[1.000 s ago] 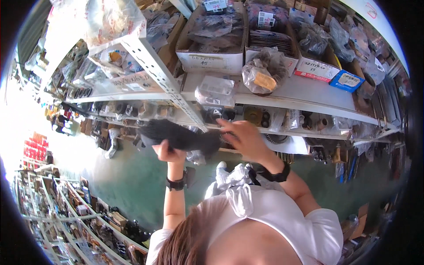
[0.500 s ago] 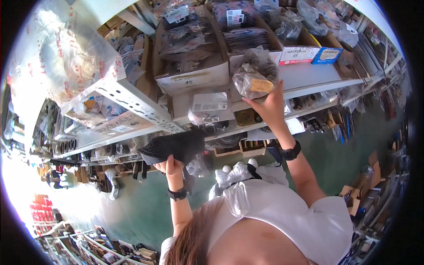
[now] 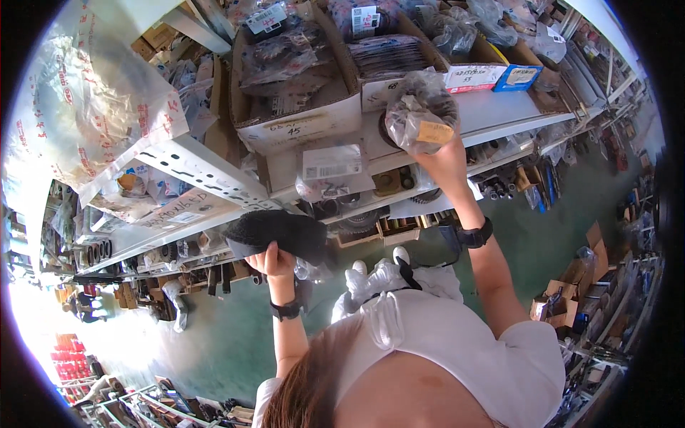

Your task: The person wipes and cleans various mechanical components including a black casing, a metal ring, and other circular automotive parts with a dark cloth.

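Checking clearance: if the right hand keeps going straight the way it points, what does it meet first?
Likely the grey shelf edge: the right hand lifts a clear bag of parts right against it. Depth is unclear.

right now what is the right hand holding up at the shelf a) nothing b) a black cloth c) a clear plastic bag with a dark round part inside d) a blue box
c: the right hand grips a clear plastic bag of parts with a tan tag at the shelf edge, while the left hand holds the black cloth.
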`<action>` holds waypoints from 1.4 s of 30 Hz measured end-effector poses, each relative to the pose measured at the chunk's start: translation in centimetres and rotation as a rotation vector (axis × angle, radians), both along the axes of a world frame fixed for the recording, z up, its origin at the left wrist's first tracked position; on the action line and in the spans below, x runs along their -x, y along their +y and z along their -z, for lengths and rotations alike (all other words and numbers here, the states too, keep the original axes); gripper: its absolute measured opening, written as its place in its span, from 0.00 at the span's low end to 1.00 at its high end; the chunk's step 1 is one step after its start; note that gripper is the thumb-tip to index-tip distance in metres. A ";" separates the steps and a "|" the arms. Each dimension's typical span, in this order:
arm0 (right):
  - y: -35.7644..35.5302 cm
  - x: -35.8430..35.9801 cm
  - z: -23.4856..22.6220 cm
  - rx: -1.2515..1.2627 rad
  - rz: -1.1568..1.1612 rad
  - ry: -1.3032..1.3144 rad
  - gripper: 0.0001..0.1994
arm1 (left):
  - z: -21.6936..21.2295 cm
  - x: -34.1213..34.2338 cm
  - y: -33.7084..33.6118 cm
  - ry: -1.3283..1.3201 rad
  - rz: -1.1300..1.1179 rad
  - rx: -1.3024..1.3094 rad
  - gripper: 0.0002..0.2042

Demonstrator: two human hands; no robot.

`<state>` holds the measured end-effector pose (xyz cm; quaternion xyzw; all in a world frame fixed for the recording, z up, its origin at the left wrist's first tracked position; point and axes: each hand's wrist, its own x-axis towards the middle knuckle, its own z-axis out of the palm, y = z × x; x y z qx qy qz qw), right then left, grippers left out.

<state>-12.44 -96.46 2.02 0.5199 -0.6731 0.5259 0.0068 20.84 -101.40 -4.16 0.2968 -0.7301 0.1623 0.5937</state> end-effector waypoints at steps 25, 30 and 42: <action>-1.6 -1.4 0.0 0.026 0.011 0.036 0.44 | 0.5 1.4 2.5 -0.048 0.044 -0.149 0.07; -1.4 -2.5 -1.1 0.018 0.052 0.011 0.37 | 0.4 1.3 3.4 -0.054 0.001 -0.251 0.07; -1.7 -3.2 -1.0 -0.059 0.100 0.006 0.33 | -0.6 1.3 2.5 -0.030 0.040 -0.094 0.11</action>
